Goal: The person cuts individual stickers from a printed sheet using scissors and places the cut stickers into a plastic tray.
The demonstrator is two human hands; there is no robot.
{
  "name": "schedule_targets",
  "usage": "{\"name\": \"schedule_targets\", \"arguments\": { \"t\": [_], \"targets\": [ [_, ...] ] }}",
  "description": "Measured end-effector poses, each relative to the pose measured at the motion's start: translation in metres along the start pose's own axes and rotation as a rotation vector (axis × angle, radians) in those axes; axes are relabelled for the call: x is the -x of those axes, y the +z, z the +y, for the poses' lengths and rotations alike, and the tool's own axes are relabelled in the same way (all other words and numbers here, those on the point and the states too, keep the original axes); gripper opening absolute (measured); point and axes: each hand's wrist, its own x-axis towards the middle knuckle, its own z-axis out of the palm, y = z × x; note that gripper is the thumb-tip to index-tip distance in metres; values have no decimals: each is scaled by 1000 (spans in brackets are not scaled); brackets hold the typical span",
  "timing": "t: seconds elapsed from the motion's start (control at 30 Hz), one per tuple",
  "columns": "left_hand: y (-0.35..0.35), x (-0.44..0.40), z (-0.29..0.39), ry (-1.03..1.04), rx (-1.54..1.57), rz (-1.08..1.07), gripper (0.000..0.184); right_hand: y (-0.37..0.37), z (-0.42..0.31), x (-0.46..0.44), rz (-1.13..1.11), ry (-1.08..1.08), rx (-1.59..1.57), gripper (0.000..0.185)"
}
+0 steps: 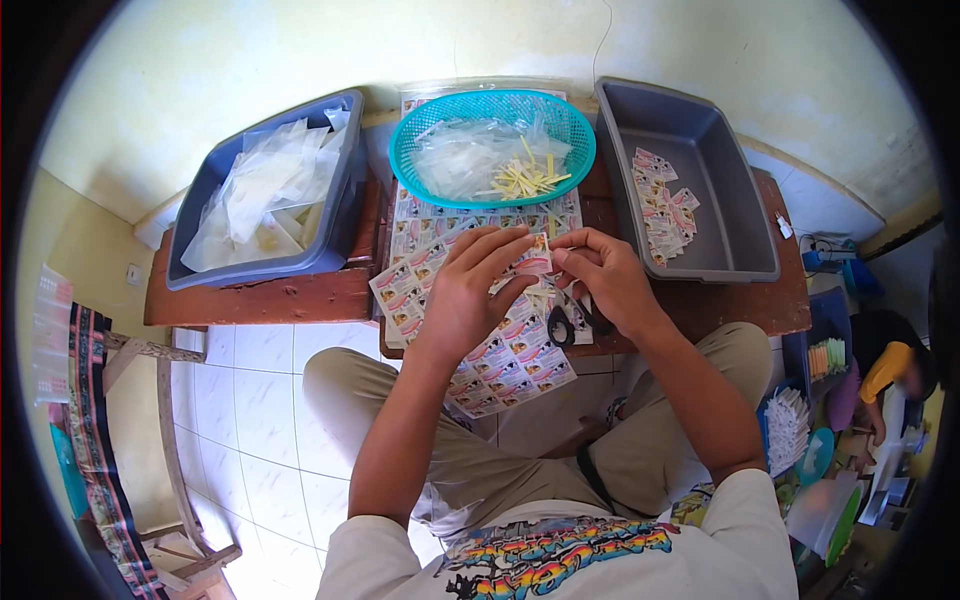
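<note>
Both my hands are at a small printed label point(537, 254), above the printed sheets at the table's front edge. My left hand point(468, 290) grips the label's left side between fingers and thumb. At the label's right edge, the thumb and index finger of my right hand point(608, 277) are pinched together. Black-handled scissors point(561, 326) show just below my right hand; their blades are mostly hidden. Under my hands, sheets of uncut labels point(510, 360) overlap and hang toward my lap.
A turquoise basket point(400, 165) holds clear plastic bags and yellow strips point(528, 178). On the left stands a grey tub point(343, 190) of plastic bags; on the right, a grey tub point(720, 205) with cut labels point(660, 210). Another person point(890, 375) is at far right.
</note>
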Motion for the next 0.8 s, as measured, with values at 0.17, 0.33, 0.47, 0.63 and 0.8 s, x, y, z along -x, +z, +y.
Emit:
{"name": "schedule_targets", "arguments": {
  "t": [0.17,0.33,0.47,0.63,0.8],
  "targets": [
    [-4,3,-2,-6,-30,55,50,-1,-5,16,28,-156,422,37],
    [-6,4,-2,12,-45,77,46,-11,12,30,-38,-168,1018,53],
    [-3,3,-2,17,-53,85,45,-5,21,39,-67,-121,1170,68],
    [0,2,-1,22,-60,89,45,7,35,41,-93,-96,1280,85],
    [1,3,-2,22,-65,92,44,10,51,33,-44,-190,1321,82]
  ]
}}
